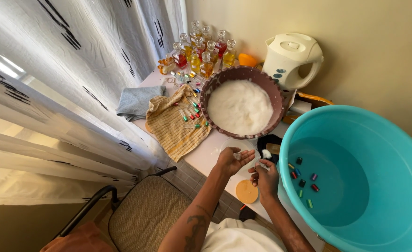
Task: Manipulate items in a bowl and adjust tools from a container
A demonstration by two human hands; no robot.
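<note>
Basically, left hand (231, 161) cupped palm-up with a tiny clear vial (237, 156) lying in it, fingers curled loosely around, not clamped. Right hand (265, 177) just beside and a bit lower, its grip pinched shut on something small and white (265, 154), too small to tell what. So vial sits up and to the left of that right pinch, nearly touching; long axis hard to read at this size. Both hovering over the white worktop (206, 156) edge, above a clear plate (234, 143) and near a round orange lid (247, 192). Brown bowl of white foam (242, 105) just beyond, teal tub (355, 177) with coloured caps (304, 179) close on the right. Checked cloth (173, 123) with more vials to the left, kettle (291, 58) and perfume bottles (201, 51) at the back by the wall. Curtain and chair crowding the left.
</note>
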